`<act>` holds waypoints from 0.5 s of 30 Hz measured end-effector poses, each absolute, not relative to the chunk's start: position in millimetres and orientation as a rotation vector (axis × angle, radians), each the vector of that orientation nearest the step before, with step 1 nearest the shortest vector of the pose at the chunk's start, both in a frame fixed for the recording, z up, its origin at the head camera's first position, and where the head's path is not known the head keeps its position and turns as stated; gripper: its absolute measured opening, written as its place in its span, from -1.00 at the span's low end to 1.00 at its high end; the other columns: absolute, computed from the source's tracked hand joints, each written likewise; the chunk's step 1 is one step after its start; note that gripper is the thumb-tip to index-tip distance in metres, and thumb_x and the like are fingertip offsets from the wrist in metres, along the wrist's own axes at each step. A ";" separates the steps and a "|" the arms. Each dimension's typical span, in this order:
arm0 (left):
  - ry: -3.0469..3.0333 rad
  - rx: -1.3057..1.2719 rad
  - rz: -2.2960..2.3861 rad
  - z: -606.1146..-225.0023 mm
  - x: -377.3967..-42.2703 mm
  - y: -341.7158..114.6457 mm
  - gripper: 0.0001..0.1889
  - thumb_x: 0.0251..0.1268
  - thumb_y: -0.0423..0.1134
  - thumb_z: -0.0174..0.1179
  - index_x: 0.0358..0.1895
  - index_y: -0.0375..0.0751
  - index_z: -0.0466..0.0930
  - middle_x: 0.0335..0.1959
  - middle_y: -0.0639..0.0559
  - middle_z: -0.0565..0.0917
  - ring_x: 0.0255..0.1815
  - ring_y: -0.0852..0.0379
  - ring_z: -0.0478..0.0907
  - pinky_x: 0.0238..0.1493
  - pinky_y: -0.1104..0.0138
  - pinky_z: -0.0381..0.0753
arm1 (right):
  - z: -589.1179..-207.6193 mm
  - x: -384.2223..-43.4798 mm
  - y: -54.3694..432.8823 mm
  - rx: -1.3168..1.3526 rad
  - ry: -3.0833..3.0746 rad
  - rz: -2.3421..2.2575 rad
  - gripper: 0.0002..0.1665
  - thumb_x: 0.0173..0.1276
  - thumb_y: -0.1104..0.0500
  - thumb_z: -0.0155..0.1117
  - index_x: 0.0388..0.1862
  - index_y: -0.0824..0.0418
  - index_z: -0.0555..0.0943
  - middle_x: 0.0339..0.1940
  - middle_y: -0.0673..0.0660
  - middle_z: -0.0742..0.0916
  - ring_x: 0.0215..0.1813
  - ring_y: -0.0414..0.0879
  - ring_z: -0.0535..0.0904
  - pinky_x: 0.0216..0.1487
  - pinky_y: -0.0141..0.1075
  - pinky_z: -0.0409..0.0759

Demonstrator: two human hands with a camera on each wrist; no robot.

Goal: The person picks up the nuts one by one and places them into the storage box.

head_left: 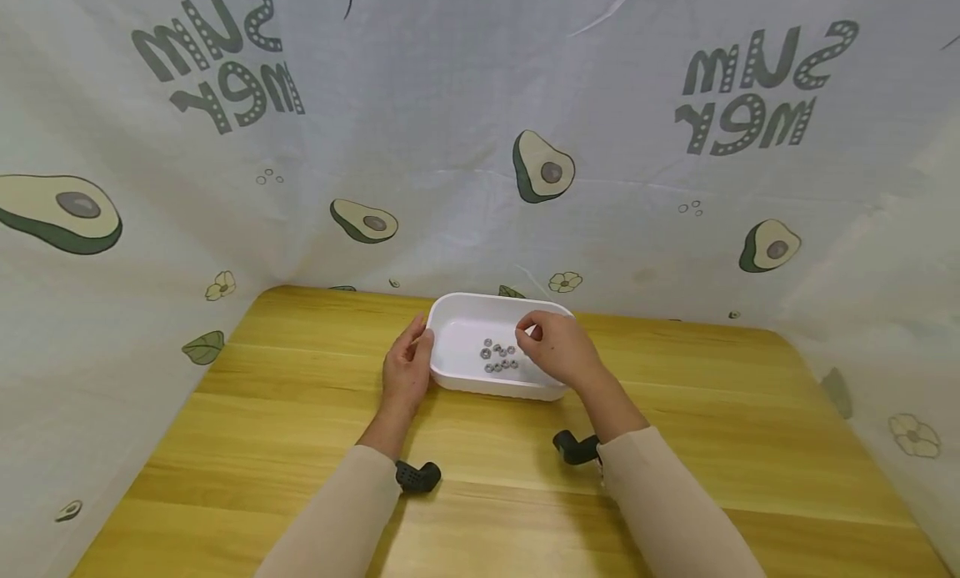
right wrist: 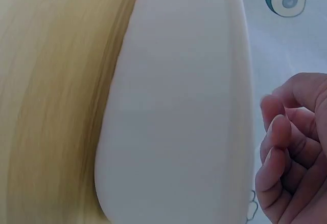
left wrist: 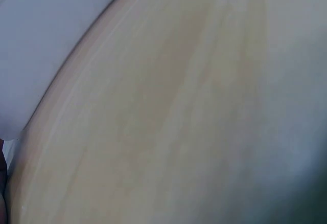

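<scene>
A white plastic tray (head_left: pixel 457 380) with rounded corners stands on the wooden table; its outer wall (right wrist: pixel 173 106) fills the middle of the right wrist view. Several small metal nuts (head_left: pixel 486 354) lie loose on its floor. My left hand (head_left: pixel 406 369) holds the tray's left end, thumb and fingers at its side and rim. Over the tray's right part is my right hand (head_left: pixel 558 346), fingers curled and thumb and index tips close together. The right wrist view shows the curled fingers (right wrist: pixel 276 132), but whether a nut is between the tips is hidden.
The yellow wooden table (head_left: pixel 300 444) extends around the tray. Behind it hangs a white cloth (head_left: pixel 450 128) printed with avocados and letters, close to the tray's far side. Black wrist devices (head_left: pixel 418 477) sit on both forearms.
</scene>
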State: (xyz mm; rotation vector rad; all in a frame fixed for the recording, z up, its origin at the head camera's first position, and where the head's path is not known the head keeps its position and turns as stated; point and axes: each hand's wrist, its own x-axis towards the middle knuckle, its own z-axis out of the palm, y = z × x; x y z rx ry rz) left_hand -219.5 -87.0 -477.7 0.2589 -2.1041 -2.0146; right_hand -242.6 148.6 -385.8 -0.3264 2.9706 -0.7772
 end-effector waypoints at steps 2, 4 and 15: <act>-2.111 0.254 -2.011 -477.7 -219.4 -87.7 -0.47 0.55 0.06 0.08 0.52 0.19 0.38 0.42 -0.01 0.49 0.37 -0.05 0.52 0.33 0.05 0.59 | -383.9 -243.1 154.0 -0.304 2.984 -0.786 -0.75 0.50 0.00 0.19 -0.01 0.08 0.69 -0.29 0.08 0.69 -0.38 -0.04 0.52 -0.37 -0.28 0.48; -2.120 0.256 -2.003 -477.3 -219.3 -88.7 -0.47 0.55 0.08 0.08 0.52 0.22 0.37 0.42 0.00 0.47 0.38 -0.04 0.51 0.33 0.04 0.59 | -382.4 -243.9 160.1 -0.269 2.993 -0.795 -0.73 0.50 -0.01 0.18 0.00 0.08 0.67 -0.25 0.09 0.69 -0.35 -0.03 0.53 -0.36 -0.28 0.50; -2.258 0.283 -2.027 -463.0 -225.6 -121.1 -0.28 0.54 0.21 -0.01 0.64 0.10 0.06 0.56 -0.10 0.29 0.27 -0.18 0.52 -0.24 0.32 0.55 | -380.1 -254.0 206.9 -0.228 3.101 -0.684 -0.30 0.50 -0.12 0.21 0.48 0.17 0.40 0.49 0.33 0.40 0.47 0.32 0.35 0.39 0.28 0.45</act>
